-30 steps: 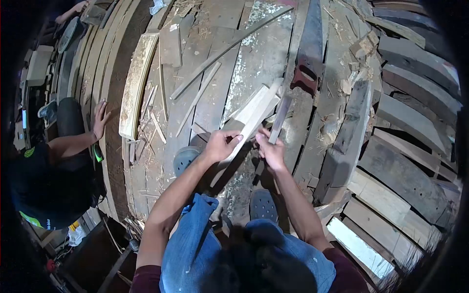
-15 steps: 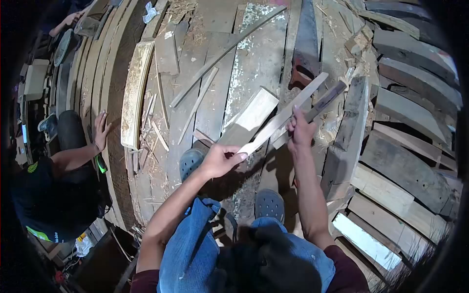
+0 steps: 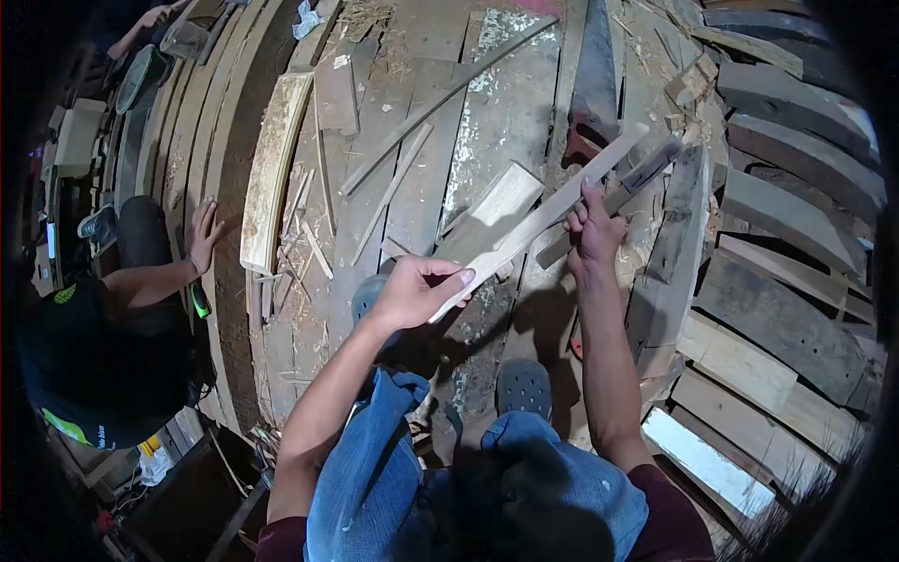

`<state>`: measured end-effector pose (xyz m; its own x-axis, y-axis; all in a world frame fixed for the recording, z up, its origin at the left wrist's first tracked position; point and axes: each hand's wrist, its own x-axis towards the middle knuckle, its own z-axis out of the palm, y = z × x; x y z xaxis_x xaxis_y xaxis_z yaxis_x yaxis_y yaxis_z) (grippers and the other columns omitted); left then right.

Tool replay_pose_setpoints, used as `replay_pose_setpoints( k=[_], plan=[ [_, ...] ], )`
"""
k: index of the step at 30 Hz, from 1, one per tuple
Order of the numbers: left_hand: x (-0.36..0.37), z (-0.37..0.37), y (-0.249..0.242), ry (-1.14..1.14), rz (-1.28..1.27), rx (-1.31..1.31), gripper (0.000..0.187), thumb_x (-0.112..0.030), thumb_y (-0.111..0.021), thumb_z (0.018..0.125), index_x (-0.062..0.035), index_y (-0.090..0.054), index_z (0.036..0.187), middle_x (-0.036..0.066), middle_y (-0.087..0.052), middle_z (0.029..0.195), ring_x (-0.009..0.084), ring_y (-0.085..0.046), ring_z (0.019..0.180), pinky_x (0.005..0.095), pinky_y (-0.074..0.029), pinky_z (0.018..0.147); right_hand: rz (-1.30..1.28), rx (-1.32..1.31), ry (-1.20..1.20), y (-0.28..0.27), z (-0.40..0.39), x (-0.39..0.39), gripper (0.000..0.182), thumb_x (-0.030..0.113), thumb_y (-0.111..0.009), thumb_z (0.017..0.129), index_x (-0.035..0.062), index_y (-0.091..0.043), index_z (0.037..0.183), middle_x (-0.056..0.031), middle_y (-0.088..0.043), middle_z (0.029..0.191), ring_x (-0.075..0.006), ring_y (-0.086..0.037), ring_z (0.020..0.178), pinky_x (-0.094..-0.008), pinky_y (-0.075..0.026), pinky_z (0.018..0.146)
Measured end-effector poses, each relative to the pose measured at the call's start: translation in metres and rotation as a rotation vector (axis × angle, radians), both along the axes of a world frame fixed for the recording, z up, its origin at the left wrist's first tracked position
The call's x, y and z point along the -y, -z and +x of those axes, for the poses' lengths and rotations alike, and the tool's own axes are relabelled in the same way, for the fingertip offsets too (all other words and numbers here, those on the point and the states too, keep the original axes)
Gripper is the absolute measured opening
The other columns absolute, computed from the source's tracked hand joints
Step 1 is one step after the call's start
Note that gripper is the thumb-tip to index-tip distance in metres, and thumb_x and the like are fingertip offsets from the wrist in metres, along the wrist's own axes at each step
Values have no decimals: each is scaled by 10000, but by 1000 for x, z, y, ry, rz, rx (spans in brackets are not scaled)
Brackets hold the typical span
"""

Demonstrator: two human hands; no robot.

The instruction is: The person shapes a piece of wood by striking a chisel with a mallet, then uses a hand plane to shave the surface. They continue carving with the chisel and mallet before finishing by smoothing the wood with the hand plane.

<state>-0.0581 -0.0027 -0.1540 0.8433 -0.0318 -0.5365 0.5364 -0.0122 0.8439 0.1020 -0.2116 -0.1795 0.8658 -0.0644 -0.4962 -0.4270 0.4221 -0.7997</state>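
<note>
My left hand (image 3: 415,295) pinches the near end of a long, thin pale wooden strip (image 3: 538,225) between thumb and fingers. The strip slants up and to the right, above the floor boards. My right hand (image 3: 596,229) is closed around a dark, narrow bar (image 3: 646,169) with a slot-like mark near its far end. That hand's index finger rests along the strip, which runs nearly parallel to the bar. Part of the bar is hidden behind my fingers. Below the strip lies a pale wooden block (image 3: 506,199).
A handsaw (image 3: 592,103) lies beyond my right hand. A long, thin batten (image 3: 449,103) and wood shavings are on the planks. Stacked timbers (image 3: 787,206) line the right side. At left, another person's hand (image 3: 203,234) rests on a thick beam (image 3: 228,169).
The strip has shifted slightly within my hands, its far end moving up and right, its near end now showing past my left thumb. The view has shifted a little.
</note>
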Motion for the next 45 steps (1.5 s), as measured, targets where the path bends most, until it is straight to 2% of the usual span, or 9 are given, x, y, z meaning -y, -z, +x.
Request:
replay_pose_setpoints(
  k=[11, 14, 15, 19, 23, 27, 30, 35, 45],
  plan=[
    [21, -2, -14, -246, -93, 105, 212, -61, -734, 878, -5, -718, 1082, 56, -737, 995, 87, -659, 900, 241, -520, 830, 110, 7, -131, -20, -10, -9, 220, 162, -745, 889, 53, -553, 888, 43, -473, 576, -59, -433, 434, -222, -367, 421],
    [15, -2, -16, -337, -157, 32, 216, -86, -736, 881, -19, -722, 1085, 69, -732, 1027, 97, -661, 913, 248, -517, 841, 123, 7, -117, -21, -7, -8, 224, 161, -747, 887, 55, -550, 889, 43, -475, 577, -58, -434, 436, -220, -365, 421],
    [11, -4, -11, -198, -59, 49, 282, -207, -635, 972, 7, -681, 1149, 101, -724, 1053, 140, -681, 903, 268, -542, 830, 130, 9, -108, -21, -5, -6, 224, 160, -746, 887, 54, -549, 889, 43, -476, 578, -58, -434, 436, -220, -364, 420],
    [3, -16, -6, -14, -459, -292, 559, -463, -407, 1039, 23, -621, 1212, 106, -709, 991, 177, -676, 852, 322, -584, 758, 170, 21, -104, -19, 3, 1, 211, 188, -741, 895, 60, -574, 904, 53, -470, 583, -54, -433, 451, -230, -377, 440],
    [5, -22, -5, -15, -654, -322, 472, -411, -489, 1024, 25, -617, 1151, 67, -628, 912, 132, -609, 734, 296, -569, 627, 236, 31, -144, -17, 7, 5, 228, 261, -724, 915, 67, -613, 958, 72, -435, 577, -49, -424, 466, -230, -388, 474],
    [7, -20, -10, -122, -641, -331, 327, -265, -693, 930, 7, -643, 1103, 19, -607, 844, 80, -586, 684, 231, -539, 585, 239, -13, -193, -23, 7, 5, 257, 340, -702, 927, 104, -600, 917, 83, -394, 576, -48, -403, 466, -233, -387, 478],
    [10, -19, -8, -184, -421, -251, 279, -220, -714, 915, 2, -658, 1073, 16, -623, 791, 85, -590, 620, 238, -535, 582, 250, -22, -169, -22, 2, 1, 298, 369, -698, 925, 132, -539, 841, 73, -401, 586, -51, -403, 471, -229, -386, 475],
    [13, -14, -9, -192, -185, -203, 253, -242, -632, 977, 1, -705, 973, 79, -707, 800, 108, -627, 606, 260, -529, 589, 176, 1, -208, -14, 0, -5, 216, 237, -747, 895, 87, -591, 902, 52, -458, 611, -49, -430, 474, -232, -385, 437],
    [17, -9, -3, -218, -224, -144, 263, -200, -564, 1012, 35, -683, 1021, 113, -712, 825, 151, -678, 679, 270, -559, 633, 13, -5, -178, -13, -6, -16, 245, 63, -740, 863, -60, -594, 1017, 2, -544, 728, -46, -452, 509, -208, -348, 428]
  ],
)
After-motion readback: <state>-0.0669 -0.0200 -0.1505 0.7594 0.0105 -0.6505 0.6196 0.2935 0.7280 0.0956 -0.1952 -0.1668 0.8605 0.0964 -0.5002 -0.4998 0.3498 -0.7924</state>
